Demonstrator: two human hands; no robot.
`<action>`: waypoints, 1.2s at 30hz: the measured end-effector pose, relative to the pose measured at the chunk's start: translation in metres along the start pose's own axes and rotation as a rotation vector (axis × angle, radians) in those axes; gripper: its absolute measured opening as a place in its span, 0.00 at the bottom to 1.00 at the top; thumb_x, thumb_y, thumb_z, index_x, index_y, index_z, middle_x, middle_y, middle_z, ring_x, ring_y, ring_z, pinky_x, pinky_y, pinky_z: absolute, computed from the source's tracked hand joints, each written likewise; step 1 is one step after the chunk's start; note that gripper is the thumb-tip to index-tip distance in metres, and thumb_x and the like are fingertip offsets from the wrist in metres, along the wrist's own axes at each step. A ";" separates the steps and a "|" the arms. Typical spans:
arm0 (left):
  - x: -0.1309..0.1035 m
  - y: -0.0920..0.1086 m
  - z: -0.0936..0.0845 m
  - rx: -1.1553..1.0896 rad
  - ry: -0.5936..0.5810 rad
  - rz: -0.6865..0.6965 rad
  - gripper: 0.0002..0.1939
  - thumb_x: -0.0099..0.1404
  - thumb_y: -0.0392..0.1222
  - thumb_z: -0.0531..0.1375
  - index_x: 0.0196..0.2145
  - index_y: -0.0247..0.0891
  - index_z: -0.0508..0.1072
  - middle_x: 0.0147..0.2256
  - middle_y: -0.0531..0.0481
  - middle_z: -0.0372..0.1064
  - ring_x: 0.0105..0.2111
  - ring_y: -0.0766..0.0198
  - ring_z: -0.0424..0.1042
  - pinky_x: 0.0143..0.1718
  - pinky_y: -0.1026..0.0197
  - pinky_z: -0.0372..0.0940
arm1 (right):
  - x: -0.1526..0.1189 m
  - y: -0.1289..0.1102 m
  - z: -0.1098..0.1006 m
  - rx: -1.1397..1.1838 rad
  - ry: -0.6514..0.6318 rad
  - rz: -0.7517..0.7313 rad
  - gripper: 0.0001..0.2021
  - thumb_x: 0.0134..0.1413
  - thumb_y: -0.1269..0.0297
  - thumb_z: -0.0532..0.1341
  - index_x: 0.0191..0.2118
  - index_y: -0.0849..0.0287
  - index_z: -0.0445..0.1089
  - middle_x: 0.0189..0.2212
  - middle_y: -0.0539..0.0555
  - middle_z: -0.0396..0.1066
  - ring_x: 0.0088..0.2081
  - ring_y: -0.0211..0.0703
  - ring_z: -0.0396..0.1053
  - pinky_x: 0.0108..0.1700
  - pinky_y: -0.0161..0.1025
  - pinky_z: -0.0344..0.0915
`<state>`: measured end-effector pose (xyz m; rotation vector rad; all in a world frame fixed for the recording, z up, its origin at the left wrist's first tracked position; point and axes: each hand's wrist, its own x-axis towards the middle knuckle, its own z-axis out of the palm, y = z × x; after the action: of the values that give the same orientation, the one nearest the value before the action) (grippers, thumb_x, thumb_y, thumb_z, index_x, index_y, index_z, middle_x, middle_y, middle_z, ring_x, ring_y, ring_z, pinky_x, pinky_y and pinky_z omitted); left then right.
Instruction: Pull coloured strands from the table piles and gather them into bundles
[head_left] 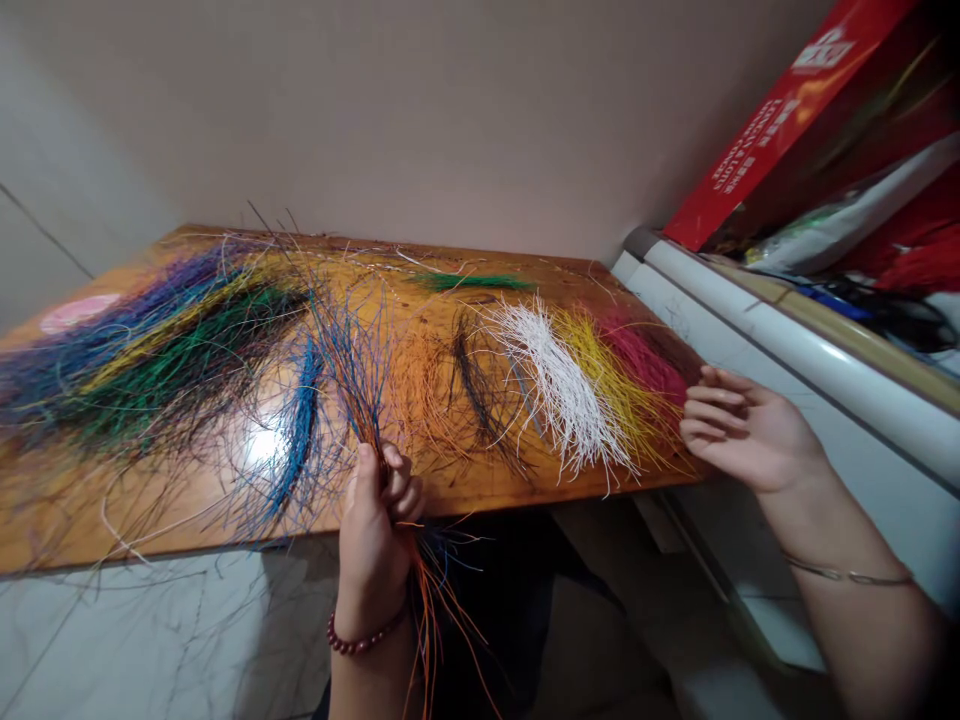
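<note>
My left hand is closed around a bundle of thin wire-like strands, mostly blue, orange and brown. Their tops fan out above the fist, and orange and blue ends hang below it. At the table's right end, my right hand has its fingers curled in beside the pink strands and the yellow strands. Whether a thin strand is pinched there I cannot make out. White strands, a few black strands and loose orange strands lie between the hands. A blue bunch rests left of my left hand.
Purple, blue, yellow and green strands cover the left of the wooden table. A small green bunch lies near the wall. A pink round item sits at far left. A white cabinet and red box stand right.
</note>
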<state>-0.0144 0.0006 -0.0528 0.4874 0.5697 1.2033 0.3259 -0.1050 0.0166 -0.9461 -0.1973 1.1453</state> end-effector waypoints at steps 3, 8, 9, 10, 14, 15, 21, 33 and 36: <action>0.001 0.000 -0.002 -0.003 -0.014 -0.006 0.17 0.63 0.53 0.57 0.27 0.37 0.63 0.18 0.61 0.38 0.13 0.76 0.38 0.13 0.73 0.39 | 0.004 -0.001 0.009 0.065 -0.044 -0.072 0.05 0.59 0.70 0.55 0.34 0.57 0.67 0.17 0.43 0.53 0.15 0.27 0.49 0.17 0.27 0.50; 0.002 0.001 -0.005 -0.010 -0.018 -0.029 0.16 0.63 0.53 0.57 0.28 0.37 0.63 0.18 0.62 0.38 0.13 0.77 0.38 0.13 0.73 0.38 | 0.011 0.007 0.020 0.084 -0.048 -0.108 0.07 0.62 0.68 0.53 0.34 0.55 0.67 0.16 0.41 0.55 0.15 0.26 0.48 0.18 0.27 0.49; 0.002 0.001 -0.005 -0.012 -0.019 -0.028 0.16 0.63 0.53 0.57 0.28 0.37 0.63 0.18 0.62 0.38 0.13 0.77 0.38 0.13 0.73 0.38 | 0.013 0.010 0.020 0.061 -0.023 -0.086 0.07 0.61 0.68 0.53 0.34 0.55 0.67 0.15 0.41 0.54 0.14 0.26 0.47 0.18 0.27 0.48; 0.002 0.001 -0.004 -0.015 -0.021 -0.027 0.16 0.63 0.53 0.58 0.28 0.37 0.63 0.18 0.62 0.38 0.13 0.77 0.38 0.13 0.73 0.38 | 0.015 0.014 0.019 0.032 0.006 -0.049 0.06 0.60 0.69 0.54 0.34 0.55 0.67 0.14 0.41 0.54 0.14 0.26 0.47 0.17 0.27 0.47; 0.002 0.001 -0.004 -0.033 -0.027 -0.035 0.16 0.63 0.53 0.58 0.28 0.36 0.63 0.18 0.62 0.38 0.13 0.77 0.38 0.13 0.73 0.38 | 0.018 0.033 0.006 -0.052 0.118 0.131 0.04 0.54 0.72 0.59 0.35 0.57 0.66 0.12 0.39 0.49 0.11 0.27 0.45 0.13 0.28 0.41; 0.002 0.001 -0.004 -0.039 -0.026 -0.040 0.17 0.63 0.53 0.57 0.28 0.36 0.63 0.18 0.62 0.38 0.13 0.77 0.38 0.13 0.73 0.37 | 0.017 0.037 0.003 -0.045 0.136 0.153 0.05 0.53 0.72 0.60 0.35 0.58 0.65 0.11 0.38 0.49 0.11 0.27 0.46 0.13 0.28 0.41; 0.003 0.002 -0.005 -0.040 -0.028 -0.039 0.16 0.64 0.52 0.56 0.27 0.37 0.64 0.18 0.61 0.37 0.13 0.76 0.37 0.13 0.72 0.37 | 0.005 0.047 -0.003 0.109 0.105 0.088 0.06 0.53 0.73 0.61 0.36 0.58 0.65 0.12 0.38 0.53 0.11 0.26 0.49 0.13 0.27 0.48; 0.003 0.002 -0.005 -0.035 -0.031 -0.036 0.17 0.64 0.53 0.56 0.27 0.37 0.64 0.18 0.61 0.37 0.14 0.76 0.36 0.13 0.72 0.37 | -0.012 0.060 0.002 0.204 0.243 0.223 0.05 0.59 0.69 0.58 0.41 0.57 0.66 0.12 0.37 0.53 0.10 0.25 0.48 0.12 0.27 0.48; 0.002 0.003 -0.004 -0.040 -0.032 -0.037 0.16 0.64 0.52 0.56 0.27 0.37 0.64 0.18 0.61 0.37 0.14 0.76 0.36 0.13 0.72 0.37 | -0.025 0.064 0.005 0.221 0.243 0.305 0.10 0.60 0.68 0.56 0.48 0.58 0.65 0.15 0.38 0.58 0.10 0.25 0.48 0.12 0.27 0.50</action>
<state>-0.0181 0.0037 -0.0541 0.4594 0.5243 1.1677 0.2680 -0.1178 -0.0186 -0.9278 0.2738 1.2873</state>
